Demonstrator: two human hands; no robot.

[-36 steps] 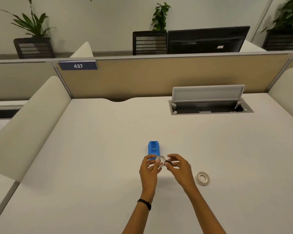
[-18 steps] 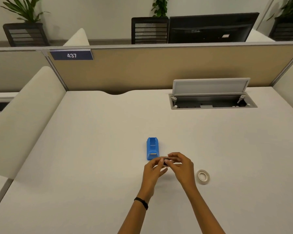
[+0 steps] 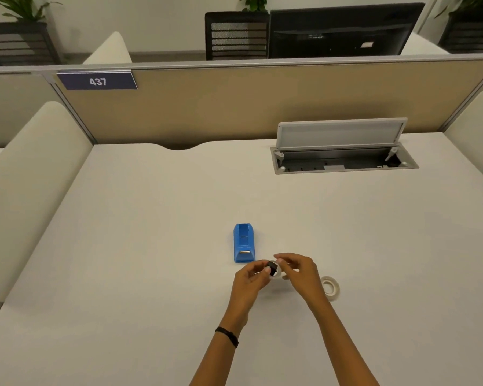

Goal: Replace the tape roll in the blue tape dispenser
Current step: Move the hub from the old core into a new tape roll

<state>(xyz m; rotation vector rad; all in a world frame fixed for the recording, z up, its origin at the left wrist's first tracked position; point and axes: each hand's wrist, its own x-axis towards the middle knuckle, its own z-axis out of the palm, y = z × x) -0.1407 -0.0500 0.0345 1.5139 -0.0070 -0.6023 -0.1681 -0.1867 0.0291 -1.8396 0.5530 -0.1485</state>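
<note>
The blue tape dispenser (image 3: 244,242) stands on the white desk with no roll in its slot. Just in front of it, to the right, my two hands meet above the desk. My left hand (image 3: 250,284) pinches a small black hub (image 3: 273,268). My right hand (image 3: 300,274) holds a clear, nearly used-up tape roll (image 3: 277,275) pressed against that hub. A fuller white tape roll (image 3: 330,286) lies flat on the desk right of my right hand.
An open cable tray with a raised grey lid (image 3: 342,147) is set into the desk at the back right. A beige partition (image 3: 262,104) closes the far edge, and padded side screens (image 3: 31,174) flank the desk.
The black hub has come out of the clear roll and now shows between my fingertips. Both hands stay just in front of the dispenser, and the head camera has tilted down.
</note>
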